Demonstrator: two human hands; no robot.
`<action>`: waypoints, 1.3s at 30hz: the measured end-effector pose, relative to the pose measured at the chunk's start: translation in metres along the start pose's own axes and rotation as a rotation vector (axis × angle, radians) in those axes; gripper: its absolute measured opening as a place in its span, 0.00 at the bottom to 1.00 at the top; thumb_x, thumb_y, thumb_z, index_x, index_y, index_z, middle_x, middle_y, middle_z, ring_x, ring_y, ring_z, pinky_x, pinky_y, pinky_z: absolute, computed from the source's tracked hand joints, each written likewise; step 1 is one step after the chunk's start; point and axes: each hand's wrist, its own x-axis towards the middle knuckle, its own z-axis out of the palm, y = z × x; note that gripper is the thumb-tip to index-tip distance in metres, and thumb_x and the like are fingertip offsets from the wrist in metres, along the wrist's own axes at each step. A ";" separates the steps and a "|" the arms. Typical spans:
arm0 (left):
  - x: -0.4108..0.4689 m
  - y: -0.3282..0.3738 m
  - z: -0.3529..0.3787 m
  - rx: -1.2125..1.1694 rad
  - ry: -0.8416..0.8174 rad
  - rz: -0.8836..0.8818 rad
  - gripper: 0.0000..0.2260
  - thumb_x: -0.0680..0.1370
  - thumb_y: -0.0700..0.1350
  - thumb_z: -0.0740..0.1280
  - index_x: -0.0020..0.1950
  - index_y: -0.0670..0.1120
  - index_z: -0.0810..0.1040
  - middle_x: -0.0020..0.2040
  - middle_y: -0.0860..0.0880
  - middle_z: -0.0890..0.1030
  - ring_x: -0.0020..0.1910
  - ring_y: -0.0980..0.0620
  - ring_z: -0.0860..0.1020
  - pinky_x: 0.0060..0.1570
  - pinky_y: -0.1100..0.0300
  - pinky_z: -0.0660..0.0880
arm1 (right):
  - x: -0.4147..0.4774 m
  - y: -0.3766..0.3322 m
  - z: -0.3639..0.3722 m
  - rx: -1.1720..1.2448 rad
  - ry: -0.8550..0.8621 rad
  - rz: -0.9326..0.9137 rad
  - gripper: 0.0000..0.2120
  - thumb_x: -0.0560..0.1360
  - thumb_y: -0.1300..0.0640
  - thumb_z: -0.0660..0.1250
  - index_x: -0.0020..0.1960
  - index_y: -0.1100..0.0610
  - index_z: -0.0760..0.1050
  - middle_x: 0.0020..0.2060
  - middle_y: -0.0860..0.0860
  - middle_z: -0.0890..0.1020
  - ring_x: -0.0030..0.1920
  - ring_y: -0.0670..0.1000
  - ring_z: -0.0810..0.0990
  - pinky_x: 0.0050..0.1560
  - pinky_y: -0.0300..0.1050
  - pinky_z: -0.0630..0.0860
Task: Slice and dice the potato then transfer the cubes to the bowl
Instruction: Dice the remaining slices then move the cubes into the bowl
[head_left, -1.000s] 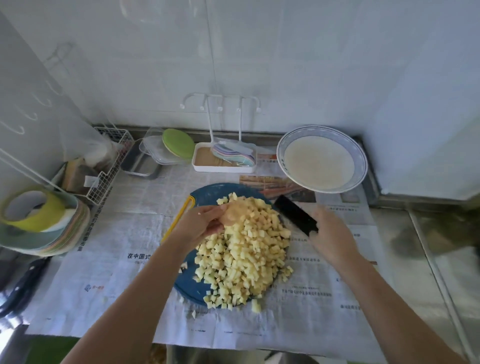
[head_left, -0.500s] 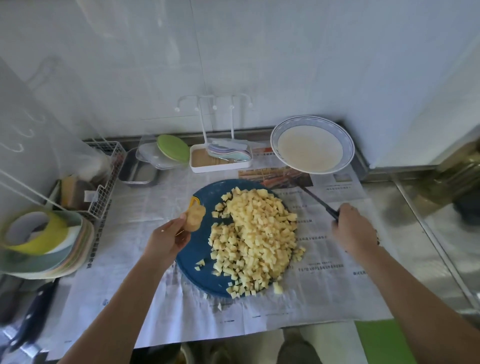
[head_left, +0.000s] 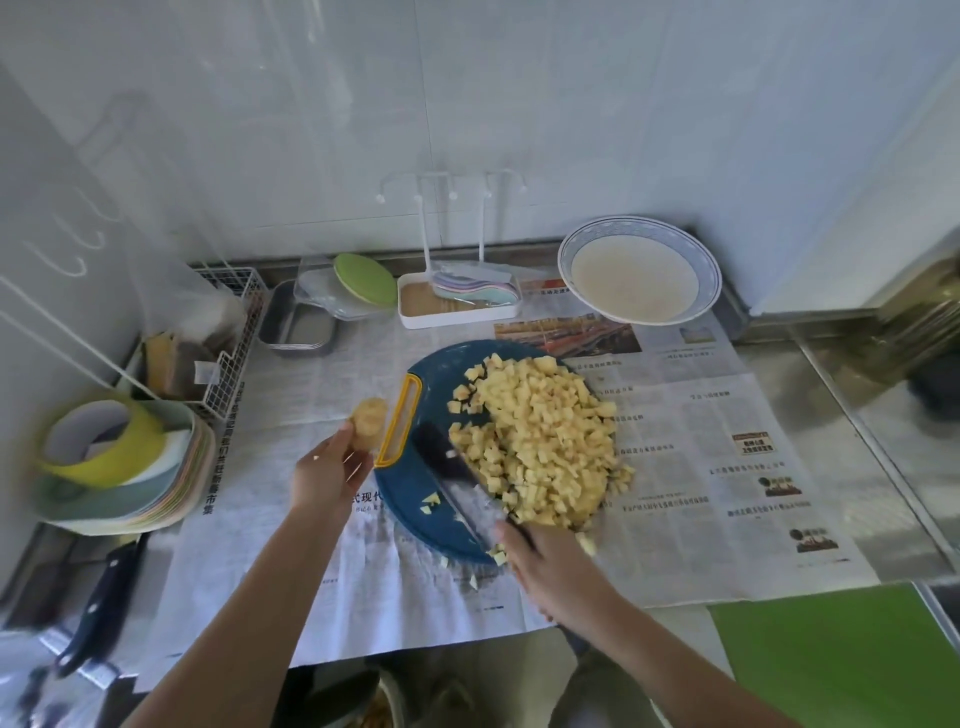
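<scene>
Potato cubes (head_left: 540, 447) heaped on board (head_left: 415, 499); right hand (head_left: 550, 571) grips knife (head_left: 447, 462), blade against pile to gather it; left hand (head_left: 324, 475) pinches end piece (head_left: 370, 428) clear of board

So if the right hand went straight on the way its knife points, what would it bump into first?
Probably the yellow handle of the board: the right hand holds the knife pointing away and left, alongside the potato cubes, and the handle lies just past its tip. Height is hard to judge.

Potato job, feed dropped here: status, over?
Left hand pinches potato stub. Right hand holds knife beside cube pile on board. Bowl holds no cubes; path clear.
</scene>
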 end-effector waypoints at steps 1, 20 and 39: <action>-0.001 -0.001 -0.002 -0.005 0.001 0.004 0.10 0.80 0.43 0.65 0.58 0.40 0.76 0.47 0.46 0.81 0.45 0.52 0.80 0.44 0.61 0.75 | 0.002 0.000 0.013 -0.001 -0.027 -0.004 0.21 0.82 0.44 0.50 0.36 0.53 0.67 0.25 0.47 0.67 0.21 0.44 0.64 0.28 0.41 0.66; 0.006 -0.024 0.000 0.636 -0.129 0.063 0.08 0.75 0.44 0.71 0.50 0.40 0.80 0.41 0.43 0.82 0.37 0.50 0.80 0.35 0.65 0.79 | 0.049 -0.002 0.006 -0.310 0.274 0.306 0.26 0.83 0.45 0.47 0.32 0.55 0.64 0.25 0.49 0.70 0.24 0.47 0.67 0.23 0.37 0.62; 0.028 0.000 0.034 0.977 -0.390 0.179 0.07 0.75 0.34 0.69 0.44 0.46 0.78 0.44 0.43 0.81 0.37 0.51 0.79 0.39 0.61 0.77 | 0.036 -0.012 0.004 0.006 0.299 0.154 0.24 0.82 0.43 0.53 0.32 0.56 0.63 0.23 0.48 0.64 0.23 0.48 0.63 0.26 0.38 0.61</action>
